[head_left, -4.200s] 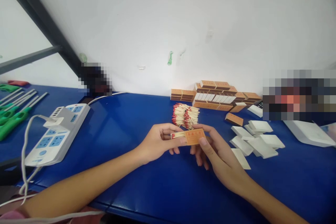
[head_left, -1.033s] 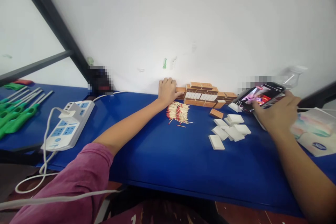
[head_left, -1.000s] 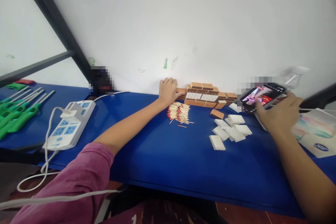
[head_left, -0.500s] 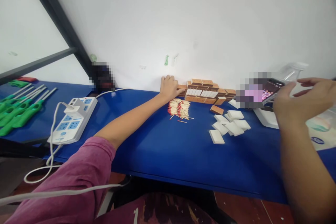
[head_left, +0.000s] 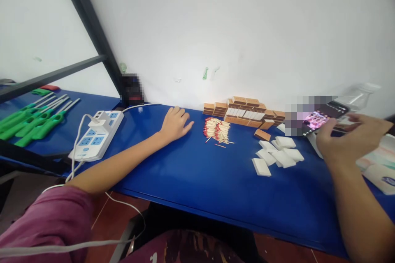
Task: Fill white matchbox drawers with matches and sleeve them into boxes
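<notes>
My left hand (head_left: 175,124) lies on the blue table with its fingers loosely spread, holding nothing. To its right, a pile of red-tipped matches (head_left: 217,130) rests in front of stacked brown matchboxes (head_left: 247,120). Several matchboxes in the stack show white sides. My right hand (head_left: 348,139) is at the phone (head_left: 324,117), its thumb at the lower edge of the lit screen. The other fingers of that hand stretch away to the right, apart from the phone. White matchbox trays (head_left: 282,158) lie scattered between the matches and the right forearm. One brown matchbox (head_left: 262,134) lies by itself behind them.
A white power strip (head_left: 97,135) with a plugged-in cable lies on the left. Green long-necked lighters (head_left: 43,125) are beyond the dark metal frame (head_left: 89,24). A clear plastic bottle (head_left: 361,96) and a tissue pack (head_left: 379,164) are at the right. White cable hangs over the front edge.
My left hand has left the matchbox stack and moved left, down onto the table. My right thumb has come onto the phone, which is tilted more. The whole view has shifted slightly.
</notes>
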Tool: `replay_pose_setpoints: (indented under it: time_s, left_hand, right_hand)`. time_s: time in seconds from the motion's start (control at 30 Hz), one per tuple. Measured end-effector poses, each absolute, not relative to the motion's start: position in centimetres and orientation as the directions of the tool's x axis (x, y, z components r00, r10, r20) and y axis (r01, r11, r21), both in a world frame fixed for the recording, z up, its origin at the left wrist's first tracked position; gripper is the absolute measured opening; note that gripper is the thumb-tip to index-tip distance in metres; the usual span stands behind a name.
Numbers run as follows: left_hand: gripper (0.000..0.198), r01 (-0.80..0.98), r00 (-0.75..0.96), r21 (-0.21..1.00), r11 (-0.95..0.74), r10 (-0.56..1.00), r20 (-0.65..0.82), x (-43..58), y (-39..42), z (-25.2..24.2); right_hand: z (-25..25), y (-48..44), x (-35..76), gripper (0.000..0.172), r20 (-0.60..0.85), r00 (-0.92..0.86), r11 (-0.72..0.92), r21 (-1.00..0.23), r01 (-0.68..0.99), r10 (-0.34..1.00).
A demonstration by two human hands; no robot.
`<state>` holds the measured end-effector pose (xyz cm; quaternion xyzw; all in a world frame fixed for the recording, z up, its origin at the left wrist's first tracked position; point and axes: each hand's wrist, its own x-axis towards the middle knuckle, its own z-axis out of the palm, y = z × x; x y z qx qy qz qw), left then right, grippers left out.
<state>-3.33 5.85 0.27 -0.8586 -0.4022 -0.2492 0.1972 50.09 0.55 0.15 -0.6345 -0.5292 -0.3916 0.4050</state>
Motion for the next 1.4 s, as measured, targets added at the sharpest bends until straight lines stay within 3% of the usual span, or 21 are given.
replay_pose_setpoints:
  time_s: [0.07, 0.13, 0.33, 0.47, 0.7, 1.03, 1.27, 1.4]
  left_hand:
    - [0.028, 0.798, 0.525, -0.116, -0.591, 0.588, 0.616, -3.6, 4.1, -0.2]
    - [0.028, 0.783, 0.530, -0.107, -0.613, 0.566, 0.632, -3.2, 2.7, -0.5]
    - [0.026, 0.645, 0.640, -0.157, -0.748, 0.417, 0.645, -1.3, 1.0, -0.6]
    - [0.022, 0.598, 0.655, -0.174, -0.783, 0.352, 0.668, -1.4, 1.1, -0.5]
    - [0.015, 0.562, 0.644, -0.162, -0.811, 0.306, 0.701, -1.6, 0.6, 0.3]
    - [0.014, 0.538, 0.663, -0.190, -0.821, 0.273, 0.698, -1.5, 0.5, 0.5]
    - [0.013, 0.494, 0.715, -0.218, -0.842, 0.250, 0.653, -1.6, 0.3, 0.4]
    - [0.013, 0.482, 0.726, -0.210, -0.851, 0.253, 0.640, -1.8, 0.3, 0.4]
  right_hand:
    - [0.8, 0.4, 47.0, 0.025, 0.922, 0.050, -0.080, -0.020, 0.997, 0.384]
    - [1.3, 0.1, 43.7, 0.017, 0.819, -0.046, 0.055, 0.018, 0.998, 0.572]
    - [0.3, -0.6, 37.2, 0.024, 0.599, -0.286, 0.303, 0.076, 0.950, 0.748]
    - [-1.1, -0.2, 37.0, 0.032, 0.513, -0.289, 0.303, 0.057, 0.951, 0.808]
    - [-1.9, 0.4, 37.8, 0.031, 0.424, -0.261, 0.279, 0.022, 0.960, 0.867]
    - [-0.8, -0.2, 37.6, 0.031, 0.481, -0.152, 0.180, -0.013, 0.983, 0.863]
    - [-1.2, -0.1, 38.4, 0.029, 0.420, -0.159, 0.174, 0.001, 0.985, 0.893]
    - [-1.1, -0.3, 38.0, 0.030, 0.470, -0.129, 0.128, 0.034, 0.991, 0.873]
